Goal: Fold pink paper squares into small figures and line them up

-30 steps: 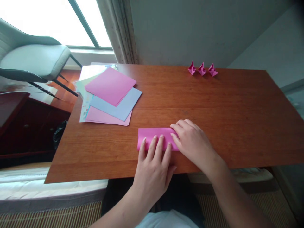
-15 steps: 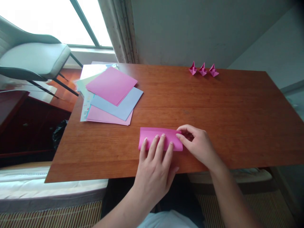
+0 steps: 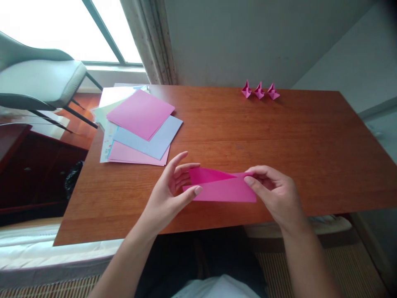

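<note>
A pink sheet of origami paper (image 3: 225, 192), folded lengthwise into a long strip, is held up at the near side of the table. Its fold gapes at the left and shows a darker pink inside. My right hand (image 3: 276, 192) pinches the strip's upper right corner between thumb and fingers. At the left end, my left hand (image 3: 169, 194) has its thumb against the front of the paper and fingers at the back edge, the index finger raised.
The wooden table (image 3: 294, 140) bears three small pink folded paper figures (image 3: 259, 91) in a row at the back. Left of the hands lies a stack of pink paper (image 3: 141, 114) and blue paper (image 3: 155, 138). A chair (image 3: 40, 78) stands by the window.
My left hand has come off its flat press on the paper and moved to its left end. The strip is lifted and its fold has opened. My right hand still pinches the right corner.
</note>
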Demonstrator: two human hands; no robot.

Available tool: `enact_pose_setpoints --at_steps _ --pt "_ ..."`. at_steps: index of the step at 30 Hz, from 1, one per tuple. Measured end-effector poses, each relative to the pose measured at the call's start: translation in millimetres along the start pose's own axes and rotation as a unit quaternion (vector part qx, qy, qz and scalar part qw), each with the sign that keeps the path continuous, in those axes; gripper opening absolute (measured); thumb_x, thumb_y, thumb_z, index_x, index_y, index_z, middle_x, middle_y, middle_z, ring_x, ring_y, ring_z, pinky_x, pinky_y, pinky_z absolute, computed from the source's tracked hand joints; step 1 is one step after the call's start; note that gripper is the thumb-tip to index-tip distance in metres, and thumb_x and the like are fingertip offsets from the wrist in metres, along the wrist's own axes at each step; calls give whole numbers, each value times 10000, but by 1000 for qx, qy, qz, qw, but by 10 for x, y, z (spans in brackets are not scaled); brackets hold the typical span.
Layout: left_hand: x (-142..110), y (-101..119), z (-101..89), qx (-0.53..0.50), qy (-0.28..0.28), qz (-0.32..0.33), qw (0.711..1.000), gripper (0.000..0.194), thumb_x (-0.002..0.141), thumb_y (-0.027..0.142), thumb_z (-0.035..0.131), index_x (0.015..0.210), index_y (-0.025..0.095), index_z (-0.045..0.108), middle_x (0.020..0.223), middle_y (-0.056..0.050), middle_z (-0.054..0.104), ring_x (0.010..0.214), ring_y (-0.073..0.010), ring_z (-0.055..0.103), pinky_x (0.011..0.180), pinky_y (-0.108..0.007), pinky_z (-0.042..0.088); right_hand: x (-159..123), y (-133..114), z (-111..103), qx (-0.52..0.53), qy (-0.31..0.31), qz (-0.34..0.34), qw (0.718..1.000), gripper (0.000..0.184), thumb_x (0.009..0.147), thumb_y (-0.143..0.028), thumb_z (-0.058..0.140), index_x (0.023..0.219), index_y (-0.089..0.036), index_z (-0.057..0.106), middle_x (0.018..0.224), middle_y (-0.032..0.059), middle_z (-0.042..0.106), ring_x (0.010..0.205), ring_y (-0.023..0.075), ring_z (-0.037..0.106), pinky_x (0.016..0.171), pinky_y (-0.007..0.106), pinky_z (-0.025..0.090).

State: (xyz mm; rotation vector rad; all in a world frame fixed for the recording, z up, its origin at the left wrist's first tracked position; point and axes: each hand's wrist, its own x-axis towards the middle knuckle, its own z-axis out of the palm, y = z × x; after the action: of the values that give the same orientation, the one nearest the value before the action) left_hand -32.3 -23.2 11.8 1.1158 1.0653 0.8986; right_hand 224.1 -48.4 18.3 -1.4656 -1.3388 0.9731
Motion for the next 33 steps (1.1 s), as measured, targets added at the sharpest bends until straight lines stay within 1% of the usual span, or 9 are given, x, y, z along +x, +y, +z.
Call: enact_pose_setpoints --at_steps 3,7,9,11,14,18,26,30,33 --pt "-34 32 20 -27 14 -29 999 726 817 300 796 1446 232 441 1299 -141 649 1066 -220 690 815 -279 592 -9 -17 2 -3 10 -2 1000 42 852 -280 757 885 -259 742 862 3 744 789 156 700 724 257 599" --pt "-58 57 35 -36 -7 -72 997 604 788 316 820 1328 205 574 1135 -115 705 1005 -239 706 730 -267 595 -7 -22 19 -3 36 4 999 61 830 -291 776 858 -249 741 843 17 743 779 175 702 704 282 606" --pt "-61 39 38 -8 -9 -73 997 492 769 326 836 1205 185 660 1056 -100 724 945 -225 706 712 -258 585 -4 -19 27 0 45 2 999 68 821 -294 785 844 -251 737 829 15 743 767 174 703 689 279 606" --pt "-62 5 41 23 1 -68 997 334 760 332 841 1019 161 718 953 -75 731 846 -187 692 678 -233 560 -3 -13 32 0 45 0 999 74 817 -297 791 838 -252 735 818 11 743 756 170 704 681 273 606" --pt "-65 -46 45 44 27 -61 997 253 750 342 844 847 150 711 800 -32 701 693 -137 639 595 -206 513 -8 -4 29 -5 44 2 999 100 810 -319 800 837 -248 734 812 14 746 749 174 706 683 282 611" --pt "-74 -71 45 62 48 -46 996 243 731 342 852 803 156 713 755 -21 692 664 -133 622 588 -209 506 -14 15 10 -11 37 9 999 131 804 -343 809 841 -240 738 805 17 746 726 170 698 661 276 604" --pt "-66 -79 9 145 59 -22 987 218 755 360 831 782 162 746 729 -36 721 649 -143 635 560 -206 503 -18 79 -8 -44 18 31 998 152 804 -371 810 824 -232 752 783 17 746 718 166 686 647 266 571" --pt "-61 -98 -10 145 55 -21 988 226 748 370 831 785 159 758 737 -44 735 652 -157 651 581 -225 528 -19 92 -2 -20 2 48 999 176 794 -387 814 843 -227 761 807 25 758 717 174 693 644 278 577" --pt "-61 -108 -27 158 45 -15 986 228 753 377 824 777 159 760 732 -44 738 640 -156 647 573 -224 523 -17 80 -11 -21 -15 40 999 177 802 -393 807 868 -233 774 838 28 765 743 181 695 669 289 578"
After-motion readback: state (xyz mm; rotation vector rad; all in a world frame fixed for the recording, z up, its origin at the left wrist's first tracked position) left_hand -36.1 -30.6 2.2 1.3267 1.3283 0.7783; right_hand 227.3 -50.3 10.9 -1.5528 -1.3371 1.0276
